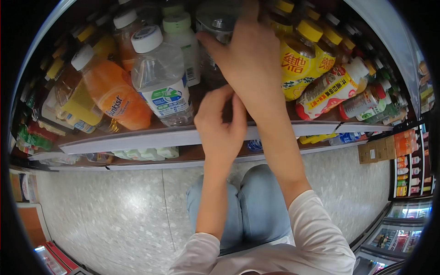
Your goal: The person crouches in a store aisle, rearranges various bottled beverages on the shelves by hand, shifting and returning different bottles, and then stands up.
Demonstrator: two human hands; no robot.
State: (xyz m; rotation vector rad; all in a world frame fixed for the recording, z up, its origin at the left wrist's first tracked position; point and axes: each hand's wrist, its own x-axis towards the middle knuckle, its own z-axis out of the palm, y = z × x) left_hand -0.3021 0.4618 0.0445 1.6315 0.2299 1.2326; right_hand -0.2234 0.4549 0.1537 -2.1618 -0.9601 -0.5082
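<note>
My right hand [254, 59] reaches deep into the drink shelf with its thumb spread to the left and a finger stretched toward the back. The thumb lies across a clear container [219, 22], whose lower part is dim. At the shelf's front edge, below the right wrist, my left hand [221, 117] is closed, its fingers curled toward the thumb. What they hold, if anything, is hidden. Left of my hands stand a clear bottle with a white cap [158, 73] and a pale green-capped bottle [185, 50]. Yellow-labelled bottles [298, 59] stand on the right.
Orange Sunkist bottles [117, 96] line the left side. A pink-and-white bottle [327, 91] leans at the right. The shelf's pale front rail [169, 137] crosses above a lower shelf of drinks. A cardboard box [378, 150] sits at the far right above the speckled floor [123, 197].
</note>
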